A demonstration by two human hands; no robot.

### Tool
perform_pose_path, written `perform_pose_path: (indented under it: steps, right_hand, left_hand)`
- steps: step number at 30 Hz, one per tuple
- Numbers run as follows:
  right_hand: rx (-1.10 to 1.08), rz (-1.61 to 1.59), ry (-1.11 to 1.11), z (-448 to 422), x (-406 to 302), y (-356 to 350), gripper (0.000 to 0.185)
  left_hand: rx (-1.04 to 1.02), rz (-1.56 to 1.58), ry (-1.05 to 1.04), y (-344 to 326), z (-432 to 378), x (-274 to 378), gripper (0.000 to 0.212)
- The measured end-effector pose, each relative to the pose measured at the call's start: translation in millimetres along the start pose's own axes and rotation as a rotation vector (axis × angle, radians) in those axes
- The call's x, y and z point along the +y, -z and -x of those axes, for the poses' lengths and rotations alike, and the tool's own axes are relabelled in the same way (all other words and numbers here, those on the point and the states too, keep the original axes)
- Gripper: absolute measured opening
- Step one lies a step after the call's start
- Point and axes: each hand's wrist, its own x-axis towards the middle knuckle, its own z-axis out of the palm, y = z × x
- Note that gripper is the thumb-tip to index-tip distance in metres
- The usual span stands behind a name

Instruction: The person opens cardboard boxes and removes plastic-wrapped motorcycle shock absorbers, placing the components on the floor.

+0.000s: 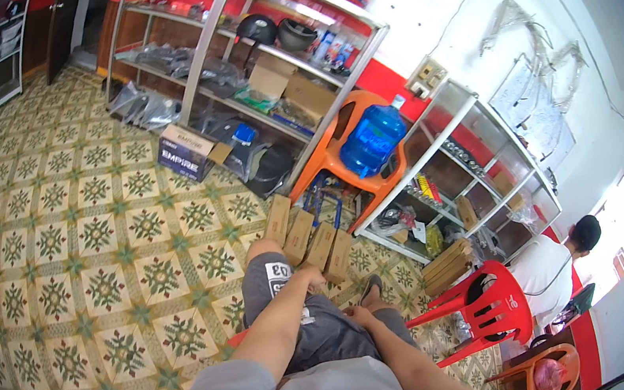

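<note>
My left hand (pixel 313 277) hangs over the grey shorts (pixel 330 324), beside the near ends of several long brown cardboard boxes (pixel 319 245) lying on the tiled floor; whether it holds anything cannot be made out. My right hand (pixel 357 315) rests near the other thigh, its fingers partly hidden against the shorts. Beyond the long boxes, blue metal tubing (pixel 325 202) stands under an orange plastic chair (pixel 333 153). A large blue water bottle (pixel 373 139) lies on that chair's seat.
Metal shelves (pixel 197 61) hold helmets (pixel 256 30) and open cartons. A printed box (pixel 184 156) stands on the floor. At the right are a glass cabinet (pixel 452 127), stacked cartons (pixel 447 265), a red plastic chair (pixel 495 304) and a person in white (pixel 545 276), facing away.
</note>
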Motion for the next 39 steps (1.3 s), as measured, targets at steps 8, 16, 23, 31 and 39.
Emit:
perform_pose_path:
  steps: [8,16,23,31,39]
  right_hand:
    - [-0.011,0.102,0.167,-12.3,8.4,-15.4,0.044]
    - [-0.106,-0.002,0.135,-18.4,18.3,-11.5,0.06]
    - [-0.164,0.017,0.065,-9.4,10.5,2.8,0.065]
    - [-0.164,0.009,0.022,1.0,1.6,14.6,0.068]
    - [-0.212,0.011,0.01,-0.4,-0.2,16.2,0.06]
  left_hand:
    - [-0.036,-0.185,-0.164,-11.5,-16.3,-10.1,0.034]
    - [-0.06,-0.222,-0.091,-4.8,-10.0,-6.1,0.037]
    - [-0.025,-0.308,-0.123,-5.6,-13.0,-8.5,0.039]
    - [-0.015,-0.327,-0.134,-4.0,-9.1,-4.5,0.039]
    - [-0.003,-0.346,-0.12,-1.3,-0.1,0.0,0.043]
